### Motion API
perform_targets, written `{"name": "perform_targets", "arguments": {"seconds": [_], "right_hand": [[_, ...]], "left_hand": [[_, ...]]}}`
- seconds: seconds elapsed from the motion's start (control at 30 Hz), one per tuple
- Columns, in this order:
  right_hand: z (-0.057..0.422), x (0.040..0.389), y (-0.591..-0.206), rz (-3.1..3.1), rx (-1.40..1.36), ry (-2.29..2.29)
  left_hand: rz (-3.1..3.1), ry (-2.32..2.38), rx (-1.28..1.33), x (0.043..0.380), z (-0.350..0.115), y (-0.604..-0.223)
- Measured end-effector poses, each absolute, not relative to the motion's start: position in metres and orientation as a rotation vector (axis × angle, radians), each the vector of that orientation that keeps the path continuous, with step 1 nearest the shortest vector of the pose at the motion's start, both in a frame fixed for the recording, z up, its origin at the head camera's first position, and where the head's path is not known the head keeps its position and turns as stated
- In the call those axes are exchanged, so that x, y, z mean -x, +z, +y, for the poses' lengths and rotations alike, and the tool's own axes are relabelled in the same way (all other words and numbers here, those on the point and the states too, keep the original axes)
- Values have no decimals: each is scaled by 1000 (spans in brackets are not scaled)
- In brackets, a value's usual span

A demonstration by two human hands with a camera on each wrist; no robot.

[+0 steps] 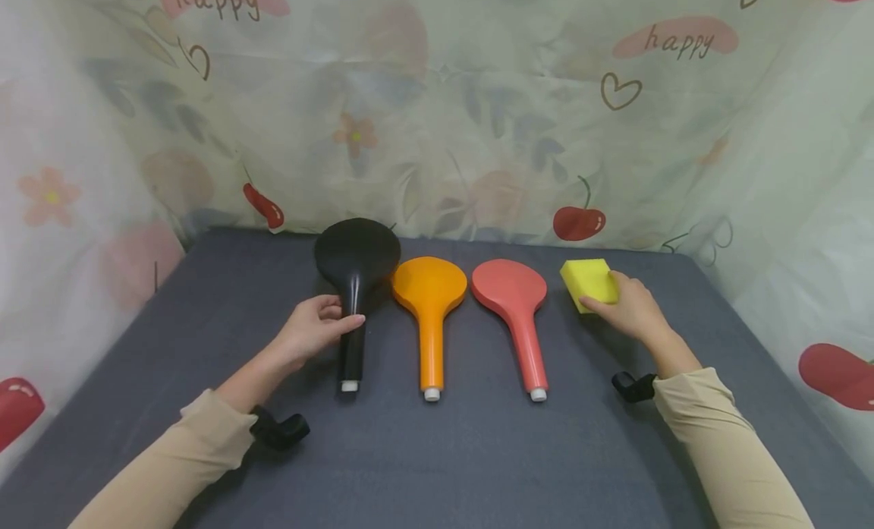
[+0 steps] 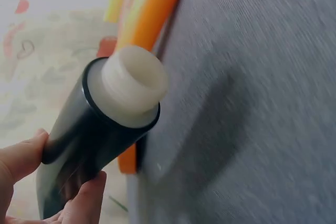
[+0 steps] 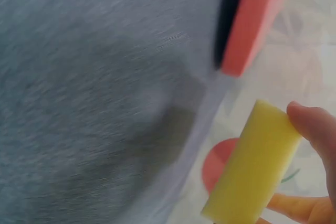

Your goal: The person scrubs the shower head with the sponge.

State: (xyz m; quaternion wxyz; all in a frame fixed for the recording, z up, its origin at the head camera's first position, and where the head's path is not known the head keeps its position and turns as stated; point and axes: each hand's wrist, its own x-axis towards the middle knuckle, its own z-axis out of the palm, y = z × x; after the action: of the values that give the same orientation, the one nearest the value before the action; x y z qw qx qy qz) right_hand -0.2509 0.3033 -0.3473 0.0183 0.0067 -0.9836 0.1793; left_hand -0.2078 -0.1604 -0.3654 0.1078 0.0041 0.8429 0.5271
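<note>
My left hand (image 1: 315, 330) grips the handle of a black shower head (image 1: 356, 263), thumb across the front and fingers behind. The left wrist view shows its white threaded end (image 2: 135, 80) close up, tilted over its shadow on the cloth. In my right hand (image 1: 635, 309) is a yellow sponge (image 1: 589, 282), pinched between thumb and fingers. The right wrist view has the sponge (image 3: 257, 163) above the cloth's far edge. Between the hands lie an orange shower head (image 1: 430, 286) and a coral-red shower head (image 1: 510, 288), handles toward me.
A dark grey cloth (image 1: 464, 468) covers the table. Pale printed curtains (image 1: 437, 119) hang behind it and at both sides. A black wrist mount (image 1: 280, 430) sticks out from the left sleeve, and another mount (image 1: 633, 387) from the right sleeve.
</note>
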Motion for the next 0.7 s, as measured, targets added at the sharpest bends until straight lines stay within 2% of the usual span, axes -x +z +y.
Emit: {"name": "perform_targets", "arguments": {"seconds": [0.33, 0.7], "right_hand": [[259, 233, -314, -2791, -260, 687], [193, 205, -301, -2452, -648, 669]], "left_hand": [[2542, 1601, -271, 191, -126, -354], [2514, 1629, -473, 178, -95, -352]]}}
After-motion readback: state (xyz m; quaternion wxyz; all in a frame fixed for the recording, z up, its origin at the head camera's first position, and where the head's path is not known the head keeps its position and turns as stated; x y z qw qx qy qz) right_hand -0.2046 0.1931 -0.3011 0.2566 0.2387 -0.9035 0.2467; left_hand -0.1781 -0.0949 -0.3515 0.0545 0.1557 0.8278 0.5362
